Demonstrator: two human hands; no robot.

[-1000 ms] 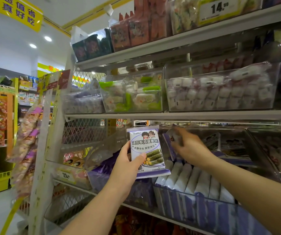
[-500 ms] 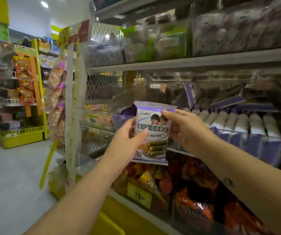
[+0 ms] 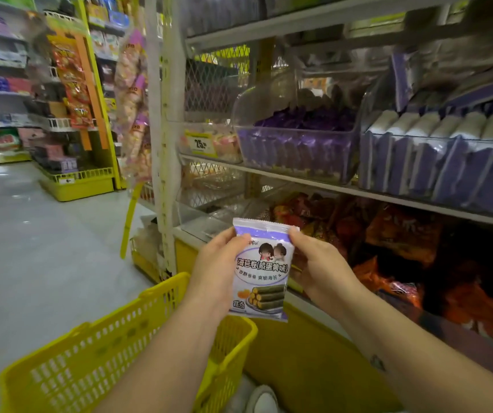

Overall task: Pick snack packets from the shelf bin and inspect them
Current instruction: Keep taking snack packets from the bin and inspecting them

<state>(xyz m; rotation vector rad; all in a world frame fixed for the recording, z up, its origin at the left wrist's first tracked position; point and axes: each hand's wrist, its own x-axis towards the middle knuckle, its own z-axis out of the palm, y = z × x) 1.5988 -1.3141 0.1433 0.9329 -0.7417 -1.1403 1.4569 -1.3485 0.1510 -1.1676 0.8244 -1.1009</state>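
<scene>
A white and purple snack packet (image 3: pixel 261 271) with seaweed rolls pictured on it stands upright in front of me, printed face toward the camera. My left hand (image 3: pixel 215 271) grips its left edge, thumb on the top corner. My right hand (image 3: pixel 318 271) grips its right edge, thumb near the top right corner. Above and to the right, a clear shelf bin (image 3: pixel 436 162) holds a row of the same white and purple packets. Beside it a second clear bin (image 3: pixel 296 153) holds darker purple packets.
A yellow shopping basket (image 3: pixel 114 350) hangs below my left forearm. The lower shelf (image 3: pixel 418 254) holds red and orange snack bags. A white shelf post (image 3: pixel 168 138) with hanging snack strips stands left of the bins. Grey aisle floor (image 3: pixel 31 248) spreads left toward yellow racks.
My right hand left the shelf bin and joined my left hand on the packet. Both hands brought it down and toward me; my view tilted down, showing the basket.
</scene>
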